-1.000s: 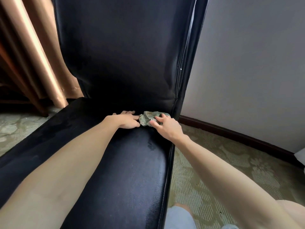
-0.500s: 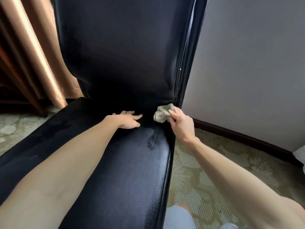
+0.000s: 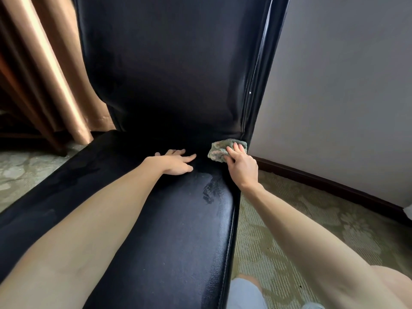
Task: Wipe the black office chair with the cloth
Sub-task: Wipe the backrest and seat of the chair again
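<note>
The black office chair (image 3: 169, 230) fills the middle of the view, its leather seat running toward me and its backrest rising behind. A crumpled greenish cloth (image 3: 217, 150) lies at the seat's back right corner, where the seat meets the backrest. My right hand (image 3: 242, 165) presses on the cloth, fingers gripping it. My left hand (image 3: 176, 161) rests flat on the seat just left of the cloth, fingers apart, holding nothing. A damp streak (image 3: 210, 190) marks the seat in front of the cloth.
A tan curtain (image 3: 55, 70) hangs at the left behind the chair. A grey wall (image 3: 345, 85) with a dark baseboard (image 3: 323, 184) stands close on the right. Patterned green carpet (image 3: 301, 230) covers the floor beside the seat's right edge.
My right hand has slid the cloth rightward and back, from the middle of the seat's rear into its right corner. The left hand has stayed in place.
</note>
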Motion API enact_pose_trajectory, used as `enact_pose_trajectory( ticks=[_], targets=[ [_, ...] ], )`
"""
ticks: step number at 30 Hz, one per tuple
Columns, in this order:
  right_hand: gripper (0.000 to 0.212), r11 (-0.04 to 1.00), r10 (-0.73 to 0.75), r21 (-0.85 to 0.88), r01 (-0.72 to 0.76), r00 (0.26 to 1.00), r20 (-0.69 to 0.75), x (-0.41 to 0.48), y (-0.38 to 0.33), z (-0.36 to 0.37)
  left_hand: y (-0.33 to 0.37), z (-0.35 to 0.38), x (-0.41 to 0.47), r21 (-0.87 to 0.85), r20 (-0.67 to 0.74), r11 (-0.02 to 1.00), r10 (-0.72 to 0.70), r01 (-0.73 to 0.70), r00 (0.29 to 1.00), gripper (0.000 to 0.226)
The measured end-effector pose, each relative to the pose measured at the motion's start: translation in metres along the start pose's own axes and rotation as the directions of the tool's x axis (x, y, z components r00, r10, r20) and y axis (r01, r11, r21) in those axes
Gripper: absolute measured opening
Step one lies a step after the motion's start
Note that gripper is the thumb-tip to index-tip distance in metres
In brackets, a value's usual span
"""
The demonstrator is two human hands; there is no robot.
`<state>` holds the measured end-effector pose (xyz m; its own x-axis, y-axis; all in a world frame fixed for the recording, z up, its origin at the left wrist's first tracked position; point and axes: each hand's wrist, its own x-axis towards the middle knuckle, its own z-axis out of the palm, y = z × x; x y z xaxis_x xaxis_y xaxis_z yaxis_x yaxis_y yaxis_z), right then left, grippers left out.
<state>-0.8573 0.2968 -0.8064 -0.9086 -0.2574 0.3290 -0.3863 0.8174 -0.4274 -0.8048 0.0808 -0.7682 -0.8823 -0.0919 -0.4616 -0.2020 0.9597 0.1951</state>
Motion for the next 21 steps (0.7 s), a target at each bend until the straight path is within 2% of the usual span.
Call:
enact_pose_trajectory(
  ticks=[3,7,11,18,21],
  targets=[
    [0.038,0.999,0.031,-0.013,-0.030,0.998,0.057,-0.001,-0.001,0.000,0.000,-0.002,0.000,0.010,0.007,1.000,-0.003,0.003,1.000,0.057],
    [0.035,0.983,0.166,0.048,-0.175,0.974,0.155,0.006,-0.003,-0.004,-0.001,-0.002,0.000,0.016,0.005,1.000,-0.006,0.006,1.000,0.057],
    [0.030,0.969,0.204,0.089,-0.231,0.949,0.239,0.014,-0.005,-0.016,-0.001,-0.002,0.001,0.023,0.009,1.000,-0.014,0.013,1.000,0.057],
    [0.030,0.982,0.184,0.023,-0.188,0.975,0.125,-0.018,-0.014,-0.012,0.007,-0.009,0.001,0.102,0.023,0.994,-0.029,0.027,0.999,0.059],
    [0.031,0.972,0.211,0.081,-0.220,0.971,0.110,-0.014,-0.017,-0.010,0.009,-0.012,0.000,0.079,0.039,0.997,-0.024,0.021,0.999,0.061]
  ],
)
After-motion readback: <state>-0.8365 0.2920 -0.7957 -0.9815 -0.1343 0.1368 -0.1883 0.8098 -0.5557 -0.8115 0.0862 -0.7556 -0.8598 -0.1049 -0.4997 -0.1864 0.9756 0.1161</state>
